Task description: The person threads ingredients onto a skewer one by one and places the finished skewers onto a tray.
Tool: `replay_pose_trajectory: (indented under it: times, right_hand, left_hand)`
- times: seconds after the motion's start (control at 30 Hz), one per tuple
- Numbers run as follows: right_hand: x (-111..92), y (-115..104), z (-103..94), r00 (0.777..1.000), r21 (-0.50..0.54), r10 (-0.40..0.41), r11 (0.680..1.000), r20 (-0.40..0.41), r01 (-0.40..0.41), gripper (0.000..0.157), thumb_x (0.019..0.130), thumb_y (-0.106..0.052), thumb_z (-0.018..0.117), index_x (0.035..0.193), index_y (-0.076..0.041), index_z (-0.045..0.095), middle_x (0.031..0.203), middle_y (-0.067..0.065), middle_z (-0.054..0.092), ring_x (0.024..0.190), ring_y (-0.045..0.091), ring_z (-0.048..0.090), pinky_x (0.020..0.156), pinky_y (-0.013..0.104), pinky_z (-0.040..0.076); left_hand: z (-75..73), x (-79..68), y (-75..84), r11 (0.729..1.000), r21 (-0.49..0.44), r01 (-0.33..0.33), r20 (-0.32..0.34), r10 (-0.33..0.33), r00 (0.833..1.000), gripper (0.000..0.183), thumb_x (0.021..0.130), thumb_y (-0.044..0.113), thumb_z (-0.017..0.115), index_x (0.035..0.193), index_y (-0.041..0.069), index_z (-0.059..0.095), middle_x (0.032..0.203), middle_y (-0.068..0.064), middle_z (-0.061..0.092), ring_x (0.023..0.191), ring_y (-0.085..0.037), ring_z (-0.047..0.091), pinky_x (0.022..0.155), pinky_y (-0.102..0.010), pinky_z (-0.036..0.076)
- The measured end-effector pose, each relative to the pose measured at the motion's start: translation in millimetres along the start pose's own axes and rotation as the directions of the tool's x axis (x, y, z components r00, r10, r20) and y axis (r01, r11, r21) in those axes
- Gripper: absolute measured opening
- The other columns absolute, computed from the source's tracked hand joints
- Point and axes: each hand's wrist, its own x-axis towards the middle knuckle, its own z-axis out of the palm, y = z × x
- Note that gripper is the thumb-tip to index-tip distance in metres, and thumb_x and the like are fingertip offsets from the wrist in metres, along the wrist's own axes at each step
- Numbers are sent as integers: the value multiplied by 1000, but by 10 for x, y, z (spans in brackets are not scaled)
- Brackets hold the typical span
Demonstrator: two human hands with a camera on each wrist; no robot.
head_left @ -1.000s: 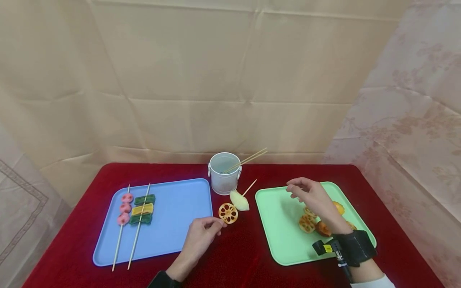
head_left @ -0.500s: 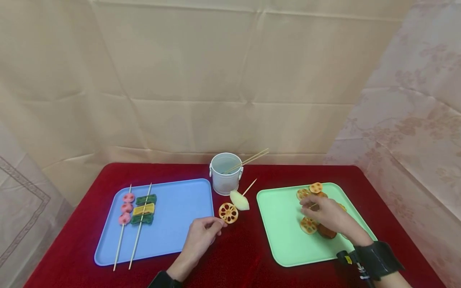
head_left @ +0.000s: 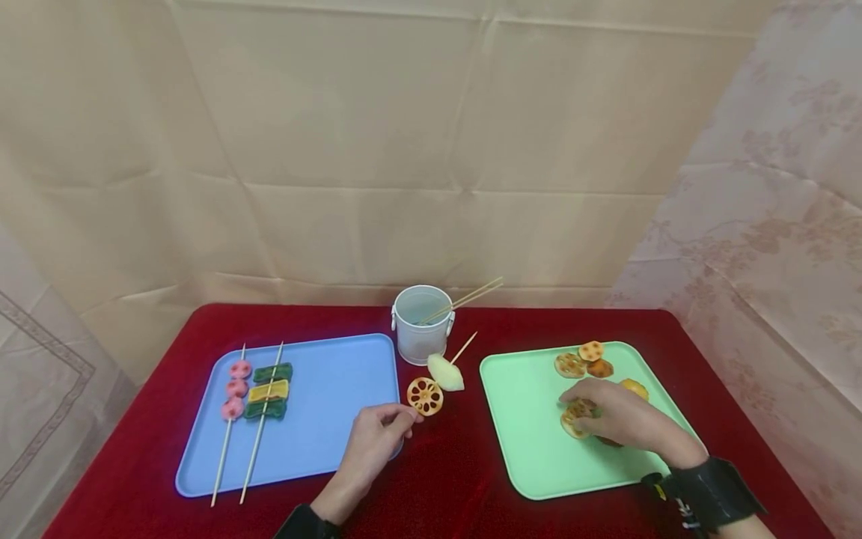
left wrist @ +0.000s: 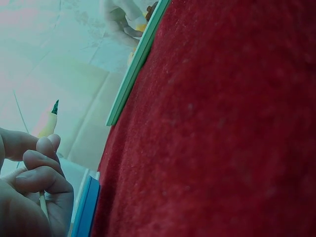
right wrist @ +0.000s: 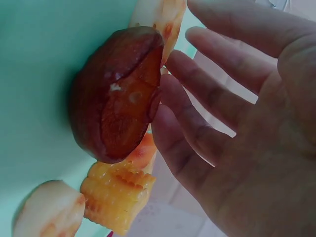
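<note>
My left hand (head_left: 378,442) pinches a wooden skewer (head_left: 465,347) between thumb and fingers, just left of centre. A lotus root slice (head_left: 425,397) sits on it close to the fingertips, with a pale, pointed wedge (head_left: 446,373) beyond. In the left wrist view part of the skewer shows below the curled fingers. Over the light green tray (head_left: 521,449), my right hand (head_left: 616,415) reaches down with loosely spread fingers around another lotus root slice (head_left: 571,428). The right wrist view shows a brown mushroom-like piece (right wrist: 116,96) right at those fingertips, and a yellow corn piece (right wrist: 116,195) below.
On the left, a blue tray (head_left: 330,397) bears a skewer of pink pieces (head_left: 236,388) and one of green and yellow pieces (head_left: 269,391). A white bucket (head_left: 420,340) with thin skewers stands behind. More slices (head_left: 570,365) lie at the green tray's back.
My right hand has come down onto the green tray, then shifted toward its front, uncovering the slices at the back. The left hand has stayed almost still with its skewer.
</note>
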Motion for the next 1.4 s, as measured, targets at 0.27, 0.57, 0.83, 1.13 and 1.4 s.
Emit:
replay_pose_trajectory:
  times: [0.27,0.57,0.83,1.13,1.4]
  right_hand:
    - [31,-19,19,999,-40,-34,999,42,36,36,75,-20,78,109,-13,69,106,-4,64,97,18,59,80,40,48]
    - [70,-49,40,1000,-100,-5,995,26,7,32,75,-23,78,104,-10,72,100,-3,63,94,20,58,78,39,46]
    - [97,-59,67,999,-82,42,996,9,-41,28,76,-28,78,98,-12,73,94,-4,60,90,18,54,75,38,43]
    - [139,-48,76,995,-18,94,995,13,-94,24,73,-30,81,87,-20,65,88,-8,57,87,16,51,75,38,43]
    - [177,-25,90,996,128,89,988,8,-89,26,79,-31,76,85,-18,55,71,-10,53,63,5,45,56,24,40]
  left_hand:
    - [-9,23,-14,999,35,-7,-23,8,1000,21,88,14,58,90,3,76,70,-8,65,61,-12,51,53,-22,36]
    - [-12,29,-10,1000,4,12,-17,-12,1000,21,89,14,58,91,1,75,67,-5,62,53,-8,43,45,-19,32]
    - [-17,28,-10,1000,6,16,-30,-16,999,21,88,14,59,90,2,75,69,-6,64,58,-9,48,48,-19,33]
    - [-25,22,-11,1000,2,13,-35,-13,999,20,88,14,59,89,2,75,66,-4,62,53,-8,43,45,-19,30]
    - [-35,33,-17,1000,8,11,-26,-10,1000,22,89,15,58,91,2,75,67,-2,62,56,-10,44,46,-20,31]
